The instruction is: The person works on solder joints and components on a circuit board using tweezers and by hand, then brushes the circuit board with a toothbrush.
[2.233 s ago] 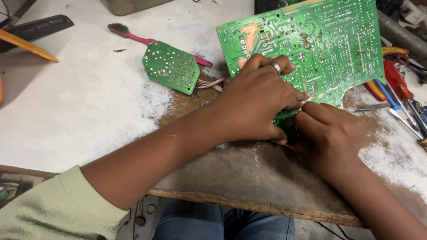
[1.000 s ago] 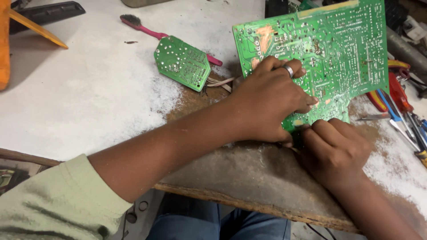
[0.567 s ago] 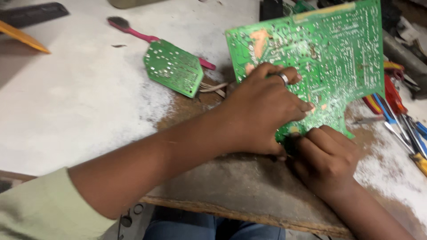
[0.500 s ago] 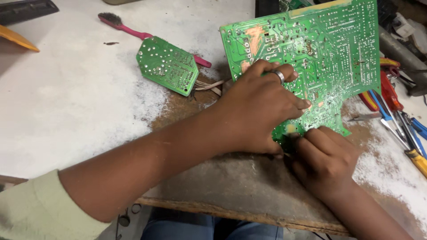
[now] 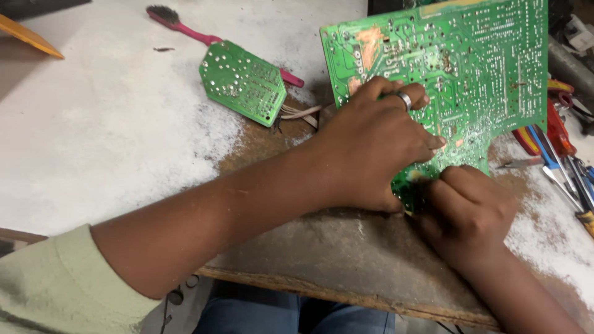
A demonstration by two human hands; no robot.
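Pressing your left hand (image 5: pixel 377 148) flat on the large green circuit board (image 5: pixel 470 68) at two o'clock, your right hand (image 5: pixel 470 213) pinches its lower edge; the board remains on the worn wooden counter (image 5: pixel 322 247).

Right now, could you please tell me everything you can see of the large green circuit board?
The large green circuit board lies solder side up, dotted with silver joints and pale traces, with a coppery worn patch near its upper left corner. It is tilted on the worn wooden table. The left hand, wearing a ring, presses on it; the right hand grips its lower edge.
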